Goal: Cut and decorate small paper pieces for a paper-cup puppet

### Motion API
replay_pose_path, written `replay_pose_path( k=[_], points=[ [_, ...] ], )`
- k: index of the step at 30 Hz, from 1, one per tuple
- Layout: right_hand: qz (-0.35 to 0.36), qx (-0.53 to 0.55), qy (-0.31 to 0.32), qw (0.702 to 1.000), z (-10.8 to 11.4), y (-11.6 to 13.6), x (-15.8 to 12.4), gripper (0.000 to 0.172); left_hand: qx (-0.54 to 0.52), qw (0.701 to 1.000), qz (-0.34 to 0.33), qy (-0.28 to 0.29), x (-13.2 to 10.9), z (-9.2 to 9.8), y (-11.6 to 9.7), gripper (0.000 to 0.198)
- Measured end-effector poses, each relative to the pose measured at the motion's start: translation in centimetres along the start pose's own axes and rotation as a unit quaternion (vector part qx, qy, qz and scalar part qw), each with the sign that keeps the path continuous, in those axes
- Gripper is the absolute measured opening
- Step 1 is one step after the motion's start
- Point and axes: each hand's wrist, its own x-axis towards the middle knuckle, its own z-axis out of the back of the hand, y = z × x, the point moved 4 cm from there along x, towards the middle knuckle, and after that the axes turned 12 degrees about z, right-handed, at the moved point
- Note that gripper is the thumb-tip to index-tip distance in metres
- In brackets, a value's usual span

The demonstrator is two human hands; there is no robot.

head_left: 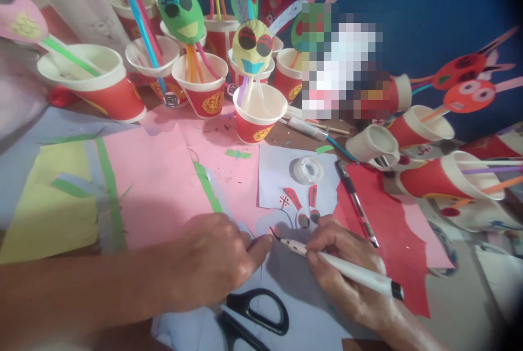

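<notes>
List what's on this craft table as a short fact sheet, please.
Right hand: grips a white marker, tip on the pale paper
Left hand: rests flat on the same paper, fingertip near the marker tip
Below the hands: black scissors
Beyond the hands: tape roll, black pen
Coloured sheets: pink paper, red paper
Back of table: red paper cups holding paper masks on straws

Head-worn, facing forward and down, close above left hand (206, 264) and right hand (347, 269); red paper cups (260, 114) beyond.
</notes>
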Motion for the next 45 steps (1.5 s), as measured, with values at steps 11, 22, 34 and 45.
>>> replay_pose_path(
  k=[11, 22, 34, 45],
  points=[
    [0.027, -0.01, -0.101, 0.994, 0.3, -0.3, -1.6, 0.03, 0.017, 1.0, 0.005, 0.01, 0.1, 0.1, -0.2, 0.068],
    [0.153, -0.099, 0.059, 0.981, -2.0, -0.3, -1.8, 0.039, -0.006, 1.0, -0.005, -0.012, 0.1, 0.4, 0.0, 0.048],
    [0.171, -0.091, 0.072, 0.978, -1.5, 0.3, -0.9, 0.034, -0.038, 0.998, 0.008, -0.059, 0.0, 1.2, 1.5, 0.034],
    [0.173, -0.095, 0.067, 0.978, -1.4, 0.3, -0.6, 0.032, -0.021, 0.996, -0.021, -0.09, 0.3, 1.6, 1.8, 0.04]
  ],
)
